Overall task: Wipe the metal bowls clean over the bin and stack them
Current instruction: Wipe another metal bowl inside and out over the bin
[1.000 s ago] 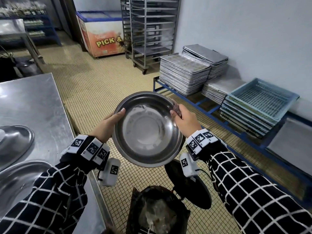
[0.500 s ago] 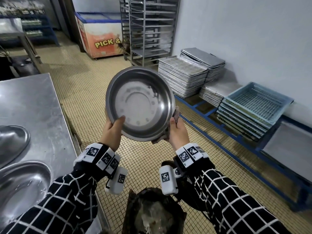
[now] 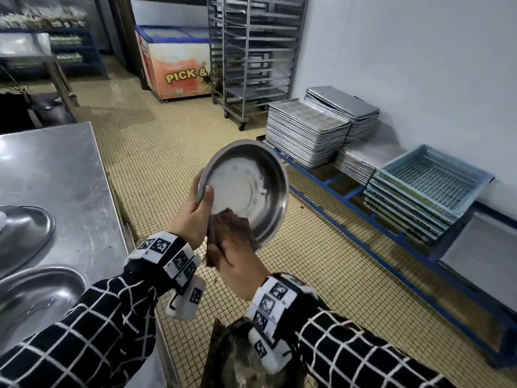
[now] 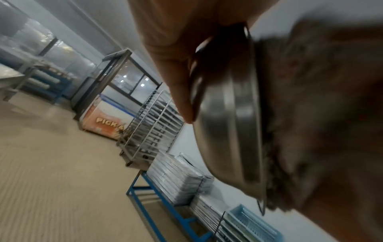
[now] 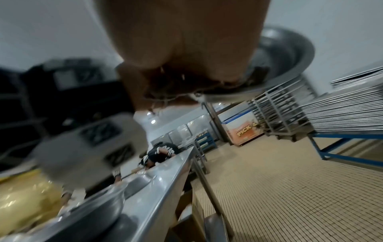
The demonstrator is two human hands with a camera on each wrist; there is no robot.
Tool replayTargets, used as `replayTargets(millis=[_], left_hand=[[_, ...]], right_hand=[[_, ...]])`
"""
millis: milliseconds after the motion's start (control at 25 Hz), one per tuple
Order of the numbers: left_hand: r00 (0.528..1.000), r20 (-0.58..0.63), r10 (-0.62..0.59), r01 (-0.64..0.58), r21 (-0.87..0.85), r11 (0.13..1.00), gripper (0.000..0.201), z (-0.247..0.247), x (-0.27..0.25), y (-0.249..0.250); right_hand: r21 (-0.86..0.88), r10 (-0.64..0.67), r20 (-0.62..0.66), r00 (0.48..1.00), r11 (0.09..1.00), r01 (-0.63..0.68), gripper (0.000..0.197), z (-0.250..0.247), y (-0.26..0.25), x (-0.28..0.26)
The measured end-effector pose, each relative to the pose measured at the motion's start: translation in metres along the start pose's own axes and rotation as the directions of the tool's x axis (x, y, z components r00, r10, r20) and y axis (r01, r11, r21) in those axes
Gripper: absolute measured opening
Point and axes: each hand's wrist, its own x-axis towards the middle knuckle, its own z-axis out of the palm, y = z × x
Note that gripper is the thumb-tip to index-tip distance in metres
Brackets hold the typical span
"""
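Observation:
A round metal bowl (image 3: 249,189) is held up tilted above the floor, its inside facing me. My left hand (image 3: 195,217) grips its left rim, thumb inside the bowl. My right hand (image 3: 235,259) holds a dark brown cloth (image 3: 226,222) against the bowl's lower inner edge. The left wrist view shows the bowl (image 4: 228,114) edge-on, with the cloth (image 4: 311,114) blurred at its right. In the right wrist view the cloth (image 5: 176,86) is bunched under the palm against the bowl (image 5: 290,54). A dark bin (image 3: 240,359) stands below my right wrist. More metal bowls (image 3: 25,233) sit on the table at left.
A steel table (image 3: 56,169) runs along the left. Stacked baking trays (image 3: 305,133) and blue crates (image 3: 428,186) sit on a low blue rack by the right wall. A wheeled tray rack (image 3: 251,60) and a chest freezer (image 3: 173,65) stand at the back.
My right hand left the bowl's right rim and now presses the cloth inside its lower edge. My left hand alone holds the bowl, which rose, then tilted rightward.

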Motion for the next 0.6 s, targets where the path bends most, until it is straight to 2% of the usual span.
replayTargets(millis=[80, 200, 240, 280, 360, 400, 440, 480, 520, 560, 600], left_hand=[[0.998, -0.007, 0.062, -0.062, 0.024, 0.998, 0.059, -0.005, 0.006, 0.010], [0.997, 0.009, 0.075, -0.075, -0.040, 0.996, 0.054, -0.013, 0.010, 0.013], [0.997, 0.006, 0.073, -0.072, -0.028, 0.997, 0.054, -0.013, 0.011, 0.012], [0.997, -0.007, 0.073, -0.073, -0.008, 0.997, 0.057, -0.011, 0.011, 0.011], [0.996, -0.044, 0.072, -0.073, -0.023, 0.997, 0.066, -0.004, 0.010, 0.012], [0.996, -0.054, 0.066, -0.069, -0.039, 0.997, 0.066, -0.002, 0.011, 0.014], [0.996, -0.063, 0.062, -0.066, -0.065, 0.996, 0.058, -0.001, 0.011, 0.017], [0.996, -0.072, 0.056, -0.063, -0.092, 0.994, 0.047, -0.002, 0.012, 0.022], [0.996, -0.073, 0.053, -0.061, -0.118, 0.991, 0.036, -0.004, 0.013, 0.028], [0.996, -0.075, 0.054, -0.064, -0.134, 0.989, 0.032, -0.006, 0.014, 0.031], [0.996, -0.070, 0.063, -0.072, -0.136, 0.988, 0.032, -0.008, 0.013, 0.031]], right_hand=[[-0.171, -0.094, -0.030, 0.995, 0.981, 0.088, 0.054, -0.002, 0.017, 0.000], [-0.458, -0.007, -0.016, 1.000, 0.889, -0.001, 0.074, -0.030, 0.053, 0.002], [-0.491, 0.033, -0.026, 0.999, 0.870, -0.041, 0.080, -0.036, 0.057, 0.003], [-0.445, 0.067, -0.025, 0.997, 0.892, -0.072, 0.079, -0.036, 0.051, 0.005], [-0.105, 0.056, -0.025, 0.998, 0.993, -0.059, 0.064, -0.026, 0.022, 0.007], [0.034, 0.027, -0.067, 0.997, 0.999, -0.025, 0.056, -0.020, 0.007, 0.006], [0.079, 0.012, -0.118, 0.993, 0.997, -0.003, 0.051, -0.018, -0.002, 0.003], [0.032, 0.008, -0.150, 0.989, 0.999, -0.003, 0.049, -0.020, -0.002, 0.001], [-0.100, 0.010, -0.157, 0.988, 0.995, -0.026, 0.048, -0.027, 0.003, 0.000], [-0.295, 0.027, -0.133, 0.991, 0.953, -0.066, 0.048, -0.036, 0.014, -0.002], [-0.487, 0.074, -0.106, 0.992, 0.866, -0.117, 0.050, -0.047, 0.026, -0.003]])
